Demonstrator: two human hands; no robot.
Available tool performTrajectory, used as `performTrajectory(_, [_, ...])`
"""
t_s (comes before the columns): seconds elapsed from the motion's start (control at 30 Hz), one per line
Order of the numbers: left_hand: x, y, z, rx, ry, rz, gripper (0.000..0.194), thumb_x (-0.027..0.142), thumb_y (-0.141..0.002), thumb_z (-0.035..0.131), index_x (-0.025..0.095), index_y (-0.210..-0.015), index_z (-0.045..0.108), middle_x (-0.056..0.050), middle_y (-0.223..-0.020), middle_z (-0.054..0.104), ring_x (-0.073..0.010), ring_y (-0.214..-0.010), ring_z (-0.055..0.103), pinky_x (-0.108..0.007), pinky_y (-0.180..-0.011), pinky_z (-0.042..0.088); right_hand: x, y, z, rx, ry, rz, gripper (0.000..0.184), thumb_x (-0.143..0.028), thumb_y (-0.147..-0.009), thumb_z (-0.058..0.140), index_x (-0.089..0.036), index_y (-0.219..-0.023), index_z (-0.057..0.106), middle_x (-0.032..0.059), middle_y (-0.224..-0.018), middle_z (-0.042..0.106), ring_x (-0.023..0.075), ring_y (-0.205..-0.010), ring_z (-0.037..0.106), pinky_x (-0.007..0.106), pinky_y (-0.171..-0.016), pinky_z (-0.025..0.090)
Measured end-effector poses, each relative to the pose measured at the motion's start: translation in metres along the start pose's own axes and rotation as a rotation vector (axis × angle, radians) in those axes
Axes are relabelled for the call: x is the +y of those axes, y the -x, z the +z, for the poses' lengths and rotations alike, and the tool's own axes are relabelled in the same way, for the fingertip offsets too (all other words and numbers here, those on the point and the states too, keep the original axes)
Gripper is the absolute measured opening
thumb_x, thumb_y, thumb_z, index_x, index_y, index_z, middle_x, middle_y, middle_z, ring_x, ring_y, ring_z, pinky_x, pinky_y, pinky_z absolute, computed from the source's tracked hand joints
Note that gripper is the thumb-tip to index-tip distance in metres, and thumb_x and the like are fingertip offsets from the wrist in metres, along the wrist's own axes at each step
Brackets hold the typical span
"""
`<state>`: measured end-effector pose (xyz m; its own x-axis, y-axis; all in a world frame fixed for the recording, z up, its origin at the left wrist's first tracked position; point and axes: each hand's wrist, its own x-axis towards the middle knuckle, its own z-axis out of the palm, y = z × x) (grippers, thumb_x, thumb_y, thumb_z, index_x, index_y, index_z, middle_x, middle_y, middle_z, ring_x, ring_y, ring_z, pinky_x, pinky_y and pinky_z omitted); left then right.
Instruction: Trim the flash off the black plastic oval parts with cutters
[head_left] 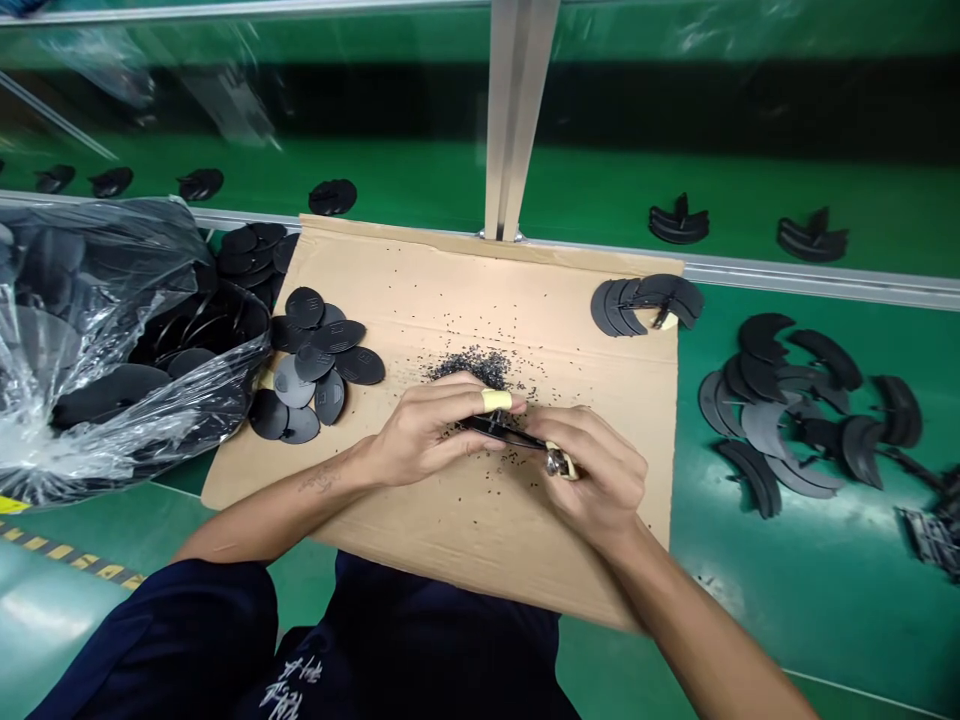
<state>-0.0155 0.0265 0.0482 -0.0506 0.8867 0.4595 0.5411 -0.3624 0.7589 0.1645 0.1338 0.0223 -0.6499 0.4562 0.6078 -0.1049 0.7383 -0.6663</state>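
At the far left, a crumpled clear plastic bag (pixel 97 350) is lying open, spilling flat black discs, and it seems to sit at the table's edge to keep the stock within reach. Beside it, a loose pile of round black plastic discs (pixel 319 365) is resting on a flattened tan cardboard sheet (pixel 450 290), which appears to be protecting the green workbench (pixel 735 590) and catching debris. At the sheet's center, a small heap of black granules (pixel 469 368) is lying just above the hands, with stray specks scattered around it.

The left hand (pixel 427 430), its index finger capped by a yellow finger cot (pixel 496 400), is curling its fingers narrowly over the tip of a slim black implement (pixel 502 432). The right hand (pixel 592 465) is wrapping closely around the implement's metal end, which is bound in yellow tape (pixel 561 462). Both hands are holding it low over the cardboard, seemingly for steady control. Farther right, black crescent-shaped plastic pieces (pixel 645 305) are stacking at the sheet's edge, while more black crescents (pixel 780 410) are lying across the green workbench, apparently set apart from the whole discs.
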Motion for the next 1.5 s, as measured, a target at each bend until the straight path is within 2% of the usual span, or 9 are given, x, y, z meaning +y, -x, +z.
performTrajectory(0.13, [-0.003,0.001,0.001,0.058,-0.018,0.075,0.035,0.02,-0.094,0.066,0.023,-0.129,0.065,-0.005,-0.096,0.078,-0.0151,-0.082,0.07,-0.032,-0.076,0.059,-0.001,0.0,0.0,-0.023,-0.025,-0.009,0.022,-0.009,-0.087,0.065,-0.023,-0.104,0.068,0.0061,-0.097,0.075,0.0186,-0.085,0.073,0.034,-0.07,0.061])
performTrajectory(0.3, [-0.005,0.002,0.001,0.065,-0.048,0.152,0.032,0.02,-0.097,0.062,0.021,-0.129,0.064,-0.007,-0.095,0.078,-0.0157,-0.087,0.072,-0.033,-0.077,0.06,-0.001,-0.001,0.0,-0.032,-0.015,-0.002,0.023,-0.006,-0.086,0.066,-0.022,-0.103,0.068,0.0065,-0.096,0.075,0.0186,-0.085,0.073,0.033,-0.071,0.061])
performTrajectory(0.5, [-0.003,0.001,-0.001,0.116,-0.092,0.187,0.03,0.018,-0.091,0.07,0.018,-0.121,0.069,-0.005,-0.084,0.078,-0.0148,-0.077,0.071,-0.029,-0.07,0.06,-0.002,-0.001,0.001,-0.035,-0.051,0.01,0.023,-0.005,-0.086,0.066,-0.022,-0.102,0.068,0.0065,-0.096,0.074,0.0189,-0.086,0.073,0.033,-0.071,0.061])
performTrajectory(0.63, [-0.002,0.001,-0.001,0.046,-0.034,0.114,0.028,0.025,-0.093,0.068,0.019,-0.121,0.069,-0.007,-0.093,0.078,-0.0173,-0.087,0.072,-0.033,-0.078,0.061,-0.003,0.0,0.001,-0.032,-0.097,0.031,0.023,-0.006,-0.085,0.067,-0.022,-0.102,0.068,0.0063,-0.096,0.074,0.0195,-0.086,0.072,0.034,-0.07,0.061])
performTrajectory(0.73, [-0.003,0.004,0.0,0.028,0.045,-0.037,0.03,0.028,-0.094,0.067,0.019,-0.123,0.067,-0.008,-0.105,0.077,-0.0176,-0.096,0.072,-0.033,-0.085,0.061,-0.003,-0.004,-0.001,-0.019,-0.138,0.088,0.019,-0.009,-0.084,0.07,-0.022,-0.098,0.068,0.0051,-0.093,0.072,0.0189,-0.085,0.071,0.034,-0.071,0.059])
performTrajectory(0.8, [-0.004,0.006,-0.001,0.059,0.068,-0.147,0.03,0.025,-0.092,0.069,0.018,-0.121,0.067,-0.008,-0.105,0.077,-0.0154,-0.093,0.073,-0.027,-0.082,0.061,-0.002,-0.009,-0.005,-0.032,-0.134,0.15,0.015,-0.015,-0.085,0.072,-0.021,-0.097,0.067,0.0042,-0.091,0.071,0.0186,-0.083,0.069,0.034,-0.07,0.058])
performTrajectory(0.93, [-0.006,0.004,-0.006,0.088,0.045,-0.147,0.021,0.023,-0.086,0.076,0.016,-0.106,0.073,-0.007,-0.096,0.077,-0.015,-0.087,0.072,-0.027,-0.079,0.059,0.003,-0.016,-0.013,-0.074,0.0,0.203,0.011,-0.019,-0.09,0.065,-0.022,-0.101,0.067,0.0048,-0.093,0.071,0.0188,-0.083,0.067,0.035,-0.071,0.054])
performTrajectory(1.17, [-0.008,0.002,-0.006,0.007,0.007,-0.059,0.021,0.022,-0.088,0.075,0.018,-0.108,0.074,-0.006,-0.09,0.077,-0.0155,-0.085,0.068,-0.031,-0.076,0.057,0.011,-0.008,-0.011,-0.279,0.323,0.04,0.025,-0.014,-0.09,0.056,-0.018,-0.113,0.067,0.0085,-0.095,0.071,0.0216,-0.082,0.06,0.036,-0.071,0.048])
performTrajectory(1.5, [-0.011,0.005,-0.009,-0.05,-0.108,0.072,0.022,0.023,-0.089,0.073,0.018,-0.11,0.072,-0.007,-0.092,0.076,-0.0153,-0.084,0.066,-0.032,-0.075,0.058,0.01,-0.006,-0.011,-0.309,0.427,-0.019,0.019,-0.02,-0.096,0.055,-0.016,-0.107,0.069,0.0068,-0.085,0.071,0.0186,-0.073,0.055,0.032,-0.065,0.043])
